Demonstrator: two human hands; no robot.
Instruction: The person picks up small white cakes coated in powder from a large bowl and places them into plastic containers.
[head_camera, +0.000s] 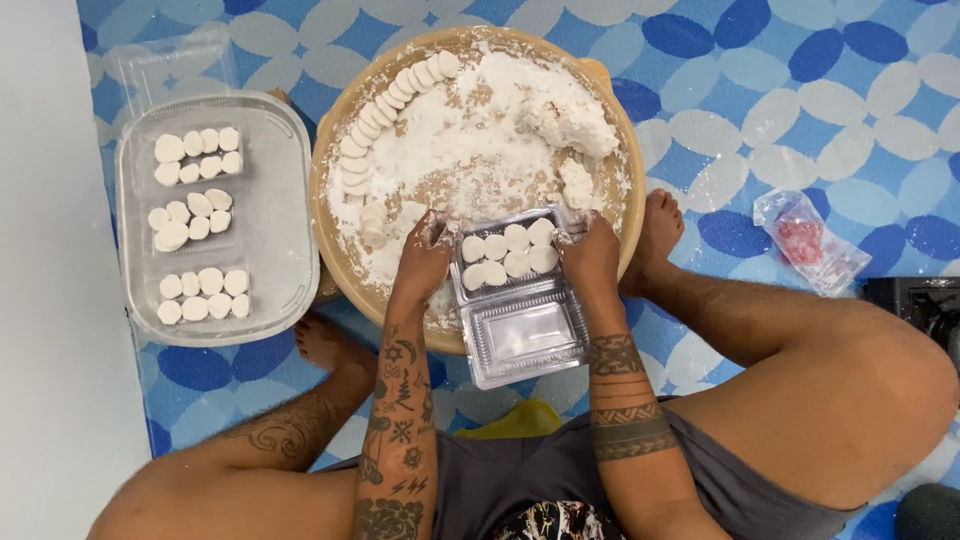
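Wooden and round, the floury tray (335, 160) is sitting on a blue patterned mat (800, 110), carrying a clear hinged box (520, 330) of smooth white discs (507, 252). The left hand (425, 255) and right hand (592, 258) are curling down, gripping the box's sides.

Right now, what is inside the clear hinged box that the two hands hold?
The clear hinged box holds seven white round pieces in two rows, in its far half. Its open lid is empty. The left hand and right hand cover the box's side edges.
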